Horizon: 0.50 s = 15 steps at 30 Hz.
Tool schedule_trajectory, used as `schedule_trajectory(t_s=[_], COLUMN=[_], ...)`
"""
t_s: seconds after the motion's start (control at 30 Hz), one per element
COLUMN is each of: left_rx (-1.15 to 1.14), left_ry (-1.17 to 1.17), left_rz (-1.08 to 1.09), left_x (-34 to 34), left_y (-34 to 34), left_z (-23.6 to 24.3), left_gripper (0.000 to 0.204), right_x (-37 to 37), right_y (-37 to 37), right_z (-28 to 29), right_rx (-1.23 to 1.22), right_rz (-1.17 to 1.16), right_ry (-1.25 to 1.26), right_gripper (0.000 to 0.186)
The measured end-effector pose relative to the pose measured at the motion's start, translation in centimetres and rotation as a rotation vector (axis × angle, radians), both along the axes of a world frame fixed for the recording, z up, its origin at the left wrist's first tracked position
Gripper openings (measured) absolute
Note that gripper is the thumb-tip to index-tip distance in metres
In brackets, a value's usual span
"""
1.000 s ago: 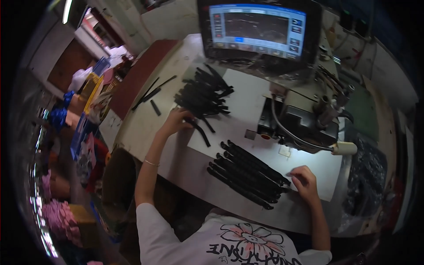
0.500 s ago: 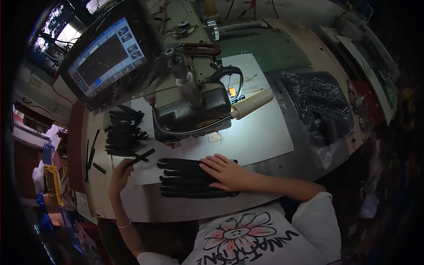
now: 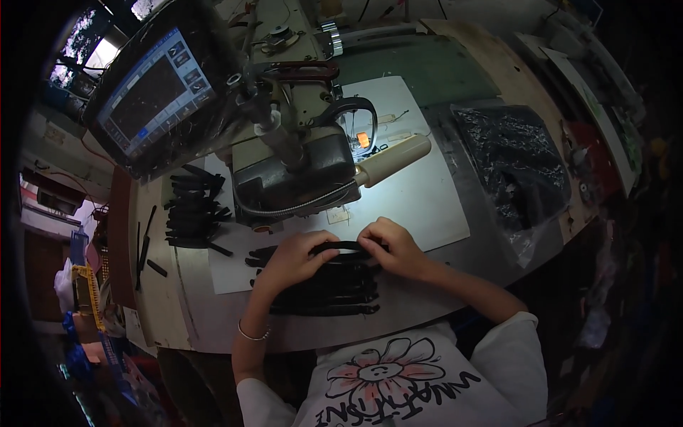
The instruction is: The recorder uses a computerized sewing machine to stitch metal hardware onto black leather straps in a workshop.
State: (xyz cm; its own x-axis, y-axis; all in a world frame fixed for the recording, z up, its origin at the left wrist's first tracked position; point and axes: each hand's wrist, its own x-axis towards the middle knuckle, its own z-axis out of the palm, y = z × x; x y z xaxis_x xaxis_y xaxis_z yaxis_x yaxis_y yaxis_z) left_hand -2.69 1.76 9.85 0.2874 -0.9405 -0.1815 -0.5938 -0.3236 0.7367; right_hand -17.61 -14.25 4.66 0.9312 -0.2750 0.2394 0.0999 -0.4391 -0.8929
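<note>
Between my two hands a black fabric strip (image 3: pixel 341 245) is stretched sideways, just above the far edge of a row of similar black strips (image 3: pixel 324 292). My left hand (image 3: pixel 300 257) pinches its left part between thumb and fingers. On the other end my right hand (image 3: pixel 393 246) is closed, with its fingertips bent over the strip. The row lies side by side on the table's near part, partly covered by my left hand and wrist. Farther left sits a pile of black strips (image 3: pixel 193 206); one strip sticks out toward me from its near end.
A sewing machine head (image 3: pixel 295 174) with a cream handle (image 3: pixel 395 161) overhangs a lit white sheet (image 3: pixel 427 206). Its screen (image 3: pixel 153 92) stands at the upper left. Several loose narrow black pieces (image 3: pixel 146 249) lie at the left. A plastic-wrapped black bundle (image 3: pixel 512 171) rests at the right.
My left hand has moved right, from beside the pile to the row. My right hand has lifted off the row, where it lay flat, and both hands now grip one strip.
</note>
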Motion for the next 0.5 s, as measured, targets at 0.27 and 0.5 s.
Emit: schedule_trajectory(t_s=[0.27, 0.5], left_rx=[-0.098, -0.281], left_ry=[-0.106, -0.252], left_rz=[0.058, 0.008], left_x=[-0.4, -0.9], left_y=[-1.6, -1.6], left_z=[-3.3, -5.1], left_gripper=[0.021, 0.021], right_x=[3.7, 7.6], right_y=[-5.7, -8.4], right_z=[-0.2, -3.8], right_rx=[-0.398, -0.710], right_rz=[-0.417, -0.386], right_ry=[-0.051, 0.028], right_gripper=[0.013, 0.010])
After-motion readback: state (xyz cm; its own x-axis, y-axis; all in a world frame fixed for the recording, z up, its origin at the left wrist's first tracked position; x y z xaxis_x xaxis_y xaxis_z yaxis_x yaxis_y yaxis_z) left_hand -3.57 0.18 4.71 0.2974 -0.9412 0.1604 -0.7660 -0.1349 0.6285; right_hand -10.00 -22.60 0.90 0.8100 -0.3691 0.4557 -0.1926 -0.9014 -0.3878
